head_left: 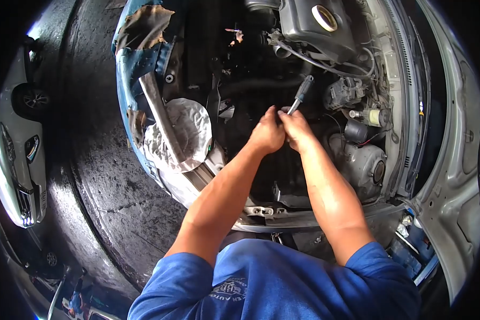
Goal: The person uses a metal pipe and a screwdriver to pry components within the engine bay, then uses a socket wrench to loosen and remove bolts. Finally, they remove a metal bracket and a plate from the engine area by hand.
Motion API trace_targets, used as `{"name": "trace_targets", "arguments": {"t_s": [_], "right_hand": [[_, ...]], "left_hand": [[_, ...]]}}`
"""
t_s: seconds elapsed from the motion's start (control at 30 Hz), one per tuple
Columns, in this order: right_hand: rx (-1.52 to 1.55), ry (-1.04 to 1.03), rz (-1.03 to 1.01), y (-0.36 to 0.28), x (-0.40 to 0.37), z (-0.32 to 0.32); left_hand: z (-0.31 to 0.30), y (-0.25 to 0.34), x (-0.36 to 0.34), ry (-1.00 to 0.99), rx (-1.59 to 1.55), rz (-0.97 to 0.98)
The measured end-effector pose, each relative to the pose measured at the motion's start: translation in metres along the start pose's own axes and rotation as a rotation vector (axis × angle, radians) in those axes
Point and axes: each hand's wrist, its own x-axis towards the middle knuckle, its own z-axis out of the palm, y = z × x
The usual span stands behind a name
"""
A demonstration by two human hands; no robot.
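Both of my hands meet over the dark engine bay. My right hand (pixel 297 128) is closed round the shaft of a tool (pixel 303 95), whose grey handle points up and away to the right. Close beside it, my left hand (pixel 268 131) has its fingers bent together near the tool's lower end; what they hold, if anything, is hidden. The tool's tip cannot be seen. Below the hands the bay is very dark.
A roll of tape (pixel 324 18) lies on a black plastic cover (pixel 304 26). Crumpled paper (pixel 189 130) and a long strip (pixel 160 114) rest on the left edge. A white reservoir (pixel 377 118) stands right. Beyond the floor is a white car (pixel 24 160); a person (pixel 76 303) is at lower left.
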Motion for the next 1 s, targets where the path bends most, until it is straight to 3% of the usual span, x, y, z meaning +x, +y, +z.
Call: {"name": "trace_targets", "arguments": {"t_s": [0.03,0.1,0.13,0.17,0.2,0.23,0.33,0.4,0.43,0.47,0.5,0.53,0.6,0.63,0.7,0.73,0.8,0.83,0.87,0.93,0.97,1.0], "right_hand": [[-0.107,0.053,0.06,-0.012,-0.007,0.006],[-0.091,0.248,0.04,-0.014,-0.003,0.014],[-0.057,0.405,0.053,-0.026,-0.013,0.022],[-0.181,0.531,-0.065,0.002,0.014,0.018],[-0.17,0.507,-0.048,-0.005,0.008,0.017],[-0.191,0.465,-0.096,-0.003,0.008,0.015],[-0.321,0.249,-0.321,0.004,0.009,0.003],[-0.475,0.241,-0.348,0.003,0.015,0.0],[-0.629,0.143,-0.396,-0.009,0.009,-0.001],[-0.78,0.042,-0.443,-0.022,0.003,-0.003],[-1.047,-0.189,-0.441,-0.031,0.007,-0.005],[-1.161,-0.465,-0.603,-0.042,0.006,-0.006],[-1.394,-0.682,-0.841,-0.054,0.011,0.001],[-1.388,-0.678,-0.837,-0.051,0.008,0.001],[-0.95,-0.225,-0.555,-0.047,0.001,0.004],[-0.866,-0.065,-0.263,-0.045,-0.003,0.012],[-0.34,0.171,-0.146,-0.01,0.002,0.022],[-0.3,0.199,-0.134,-0.003,0.005,0.022],[-0.299,0.197,-0.135,0.0,0.01,0.01],[-0.977,-0.266,-0.732,-0.021,0.001,-0.018],[-1.089,-0.429,-0.766,-0.029,0.003,-0.026],[-1.106,-0.432,-0.706,-0.026,0.006,-0.028]], "left_hand": [[-0.014,0.011,-0.014,0.005,0.16,-0.037],[-0.044,0.021,-0.039,0.084,0.22,0.112],[-0.056,0.013,-0.046,0.264,0.279,0.315],[-0.072,0.003,-0.048,0.48,0.288,0.572],[-0.093,0.003,-0.047,0.595,0.305,0.646],[-0.112,-0.007,-0.04,0.669,0.459,0.636],[-0.124,-0.025,-0.029,0.768,0.705,0.303],[-0.115,-0.026,-0.032,0.696,0.783,0.199],[-0.116,-0.027,-0.031,0.704,0.779,0.191],[-0.117,-0.028,-0.031,0.706,0.781,0.188],[-0.118,-0.028,-0.031,0.718,0.771,0.188],[-0.118,-0.028,-0.031,0.729,0.762,0.191],[-0.119,-0.031,-0.028,0.739,0.752,0.198],[-0.119,-0.033,-0.028,0.741,0.739,0.205],[-0.12,-0.036,-0.026,0.757,0.711,0.22],[-0.119,-0.038,-0.026,0.774,0.68,0.224],[-0.118,-0.042,-0.024,0.8,0.67,0.249],[-0.119,-0.041,-0.021,0.834,0.664,0.278],[-0.119,-0.04,-0.021,0.836,0.667,0.277],[-0.118,-0.038,-0.023,0.806,0.707,0.251],[-0.119,-0.037,-0.023,0.804,0.711,0.251],[-0.119,-0.035,-0.024,0.792,0.717,0.232]]}}
